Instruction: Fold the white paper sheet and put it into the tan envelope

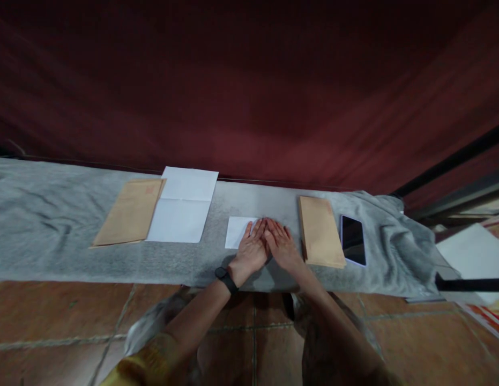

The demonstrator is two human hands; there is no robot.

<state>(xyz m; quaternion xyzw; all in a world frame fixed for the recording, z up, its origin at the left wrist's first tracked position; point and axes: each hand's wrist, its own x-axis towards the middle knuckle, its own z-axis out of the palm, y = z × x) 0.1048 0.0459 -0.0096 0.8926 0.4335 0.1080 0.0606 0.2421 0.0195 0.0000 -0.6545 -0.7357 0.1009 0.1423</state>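
A small folded white sheet of paper lies on the grey cloth in front of me. My left hand rests flat on its right part, fingers stretched out. Right beside it, my right hand lies palm down with its fingers extended, the two hands touching at the fingertips and thumbs. Both hands cover the right end of the paper, so that edge is hidden. To the left is a larger white sheet with a crease across it. A pile of brown envelopes lies just right of my right hand.
More brown envelopes lie at the left, against the creased sheet. A phone with a dark screen lies right of the envelope pile. The grey cloth is rumpled at both ends. Behind it hangs a dark red curtain.
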